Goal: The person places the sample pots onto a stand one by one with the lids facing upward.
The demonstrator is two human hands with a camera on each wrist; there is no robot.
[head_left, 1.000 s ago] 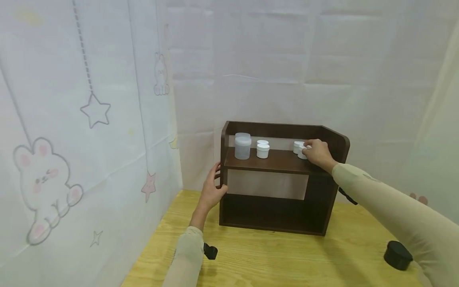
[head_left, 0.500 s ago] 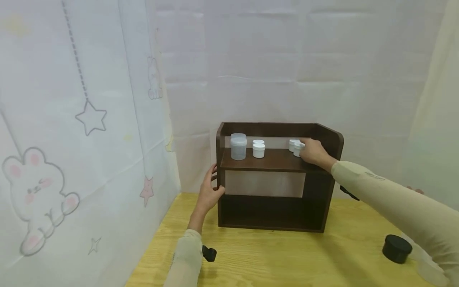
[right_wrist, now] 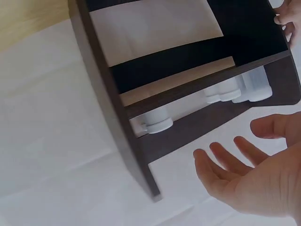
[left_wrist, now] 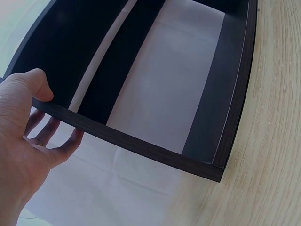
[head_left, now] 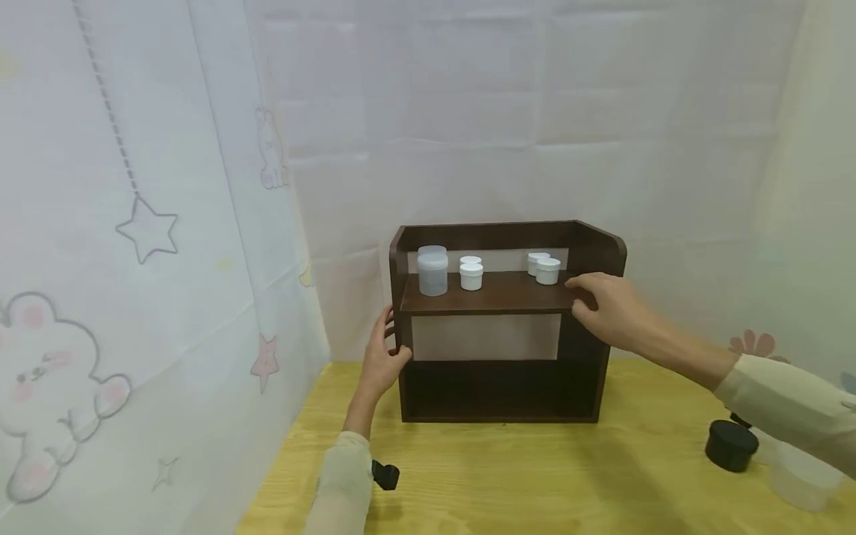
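A dark brown two-tier shelf stands on the yellow wood-grain table. My left hand grips its left side panel, the thumb on the front edge and the fingers around the outside, as the left wrist view shows. My right hand holds nothing; its fingers are relaxed, in front of the shelf's right end. Near its fingertips a small white lidded jar sits on the upper board, another white jar close behind. Farther left are two more white jars, one behind the other, and frosted translucent jars.
On the table at the right stand a black round container and a translucent tub, partly under the right sleeve. A printed curtain hangs along the left, and a pale sheet covers the wall behind the shelf.
My right hand has let go of the front right white jar and drawn back toward the right and front. The jar stays on the upper board. The left hand keeps its grip; the view has shifted.
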